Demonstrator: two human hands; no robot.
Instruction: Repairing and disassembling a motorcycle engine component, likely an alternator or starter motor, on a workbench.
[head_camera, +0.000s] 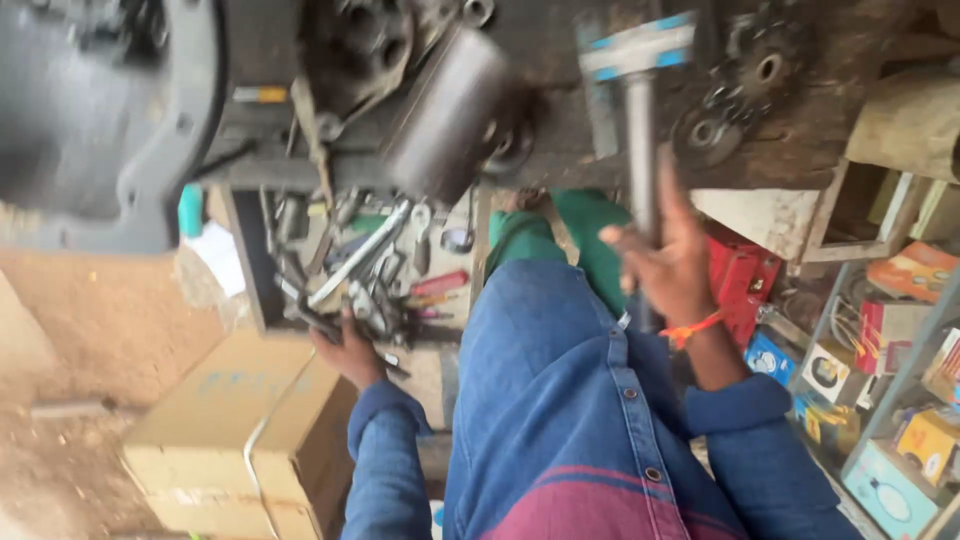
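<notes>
Meanwhile the right hand (665, 262) grips a metal T-handled tool (640, 150) at centre right; the left hand (348, 350) closes on tools in the tool drawer (250, 290), picking one out.

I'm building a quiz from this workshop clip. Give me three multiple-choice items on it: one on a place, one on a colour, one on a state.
1. Where is the left hand?
A at the tool drawer
B on the cardboard box
C in a pocket

2. What colour is the wrist band?
A blue
B orange
C white

3. What is the right hand doing?
A hanging empty
B resting flat
C gripping a metal shaft

Answers: A, its fingers are among the tools; B, orange cord shows at the right wrist; C, fingers are wrapped round the shaft.
</notes>
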